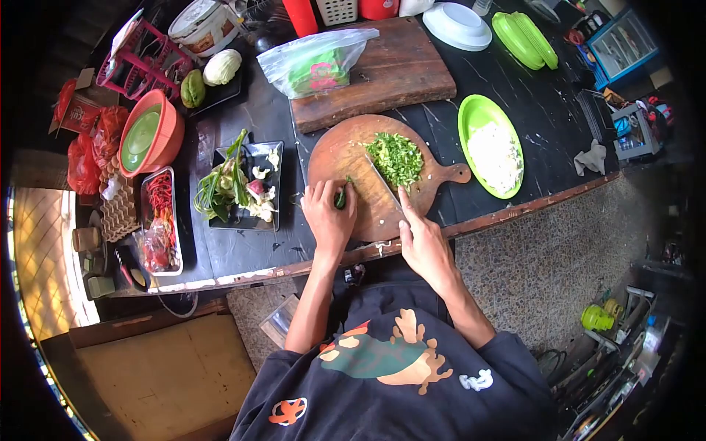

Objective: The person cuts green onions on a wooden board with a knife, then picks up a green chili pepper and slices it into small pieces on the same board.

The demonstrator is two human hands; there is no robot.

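Note:
On the round wooden cutting board point(331, 158), my left hand point(329, 220) rests with curled fingers around a dark green piece that looks like a green chili point(340, 197). My right hand point(425, 250) grips a knife point(384, 182), its index finger stretched along the back; the handle is hidden in the palm. The blade points up and left, its edge beside a heap of finely chopped greens point(397, 158). Small scraps lie scattered on the wood around the blade.
Left of the board stands a black square plate point(220, 219) with greens and garlic, then a tray of red chilies point(160, 202). To the right sits a green oval plate point(479, 110) of white food. Behind is a thick wooden block point(412, 70) bearing a plastic bag point(316, 62).

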